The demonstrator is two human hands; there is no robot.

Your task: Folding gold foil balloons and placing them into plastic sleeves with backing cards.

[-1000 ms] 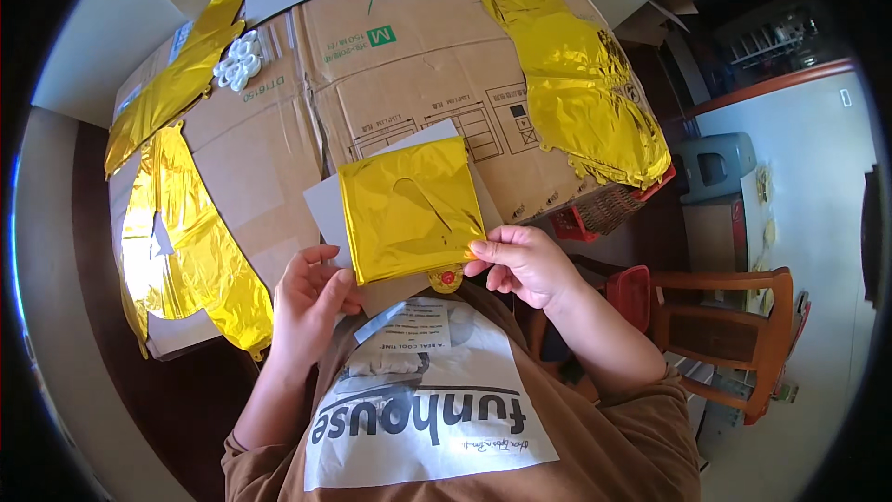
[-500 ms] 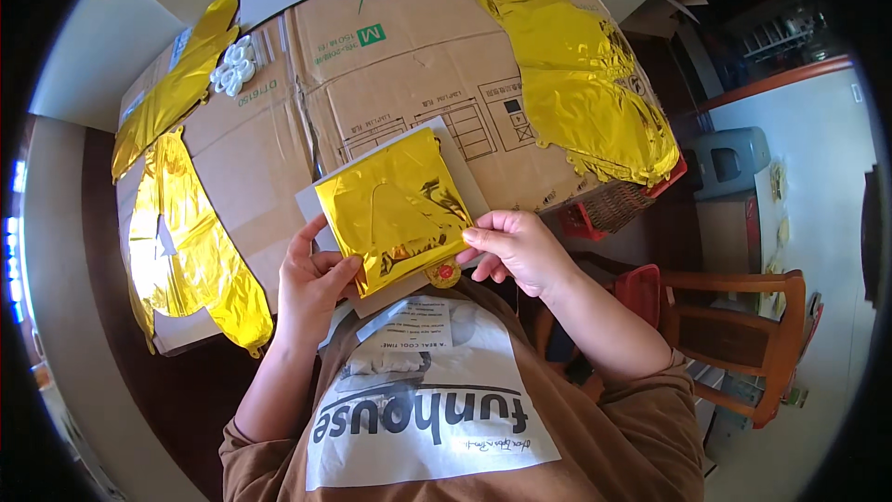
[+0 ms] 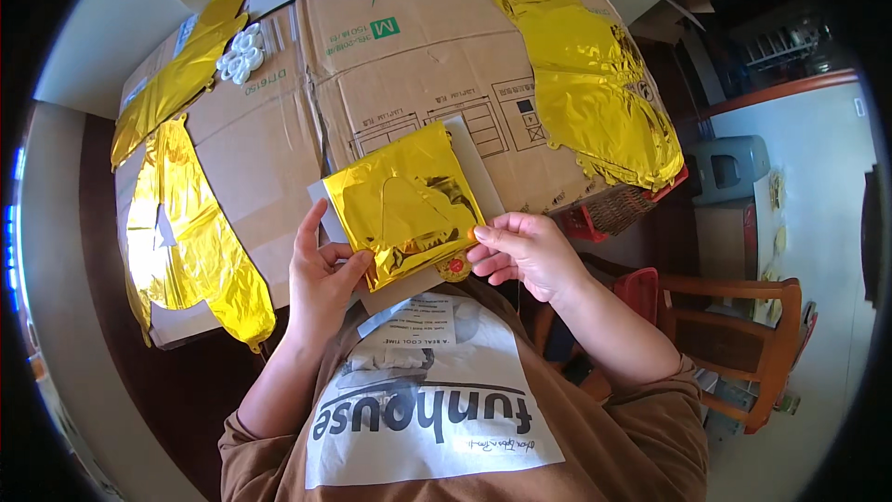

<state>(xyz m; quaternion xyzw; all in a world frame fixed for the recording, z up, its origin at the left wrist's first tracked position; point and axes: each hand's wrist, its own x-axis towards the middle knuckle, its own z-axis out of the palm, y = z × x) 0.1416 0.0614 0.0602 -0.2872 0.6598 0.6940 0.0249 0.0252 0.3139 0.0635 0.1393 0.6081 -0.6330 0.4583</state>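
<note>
A gold foil balloon point(image 3: 404, 191), folded into a flat square, lies on a pale grey card point(image 3: 478, 181) close in front of my chest. With thumb and fingers, my left hand point(image 3: 325, 270) grips its near left corner, the index finger raised apart beside the card. At the near right corner, my right hand point(image 3: 525, 256) pinches the foil's edge between thumb and index finger. A small round gold piece with a red centre point(image 3: 454, 266) shows under the near edge, next to my right fingertips.
Flattened cardboard point(image 3: 427, 46) covers the table. Flat gold foil balloons lie at the right point(image 3: 585, 74), far left point(image 3: 181, 74) and near left point(image 3: 190, 232). A white ribbon bundle point(image 3: 242, 54) sits at the back left. A wooden chair point(image 3: 734, 293) and a wicker basket point(image 3: 623, 209) stand at the right.
The foil square and card have shifted slightly right in the picture, along with the table and both hands. My left index finger has lifted away from the card's edge.
</note>
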